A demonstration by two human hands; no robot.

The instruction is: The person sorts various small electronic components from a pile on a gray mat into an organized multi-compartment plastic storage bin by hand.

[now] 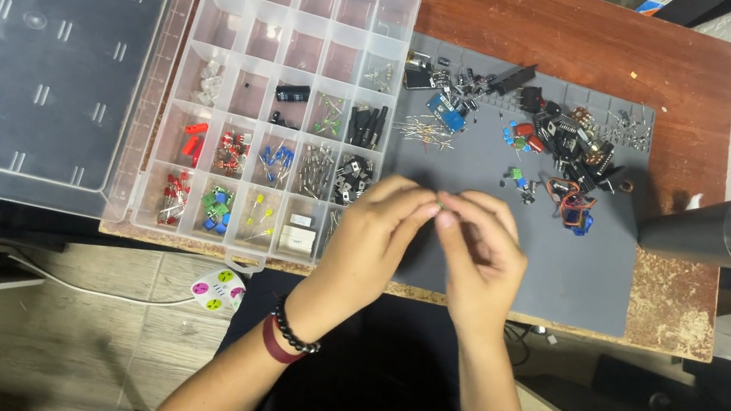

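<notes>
Together, the left hand (pixel 370 236) and the right hand (pixel 478 253) meet fingertip to fingertip over the grey mat (pixel 569 277), fingers narrowed around a tiny component (pixel 440 206) that is too small to identify. Beside the left hand sits the clear compartment box (pixel 290 96), its lid (pixel 40 37) open flat, while loose electronic parts (pixel 552 137) lie scattered across the mat's far side, well apart from both hands.

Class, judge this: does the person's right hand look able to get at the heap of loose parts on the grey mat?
Probably yes: the right hand is over the grey mat, with bare mat between it and the heap of loose parts.
</notes>
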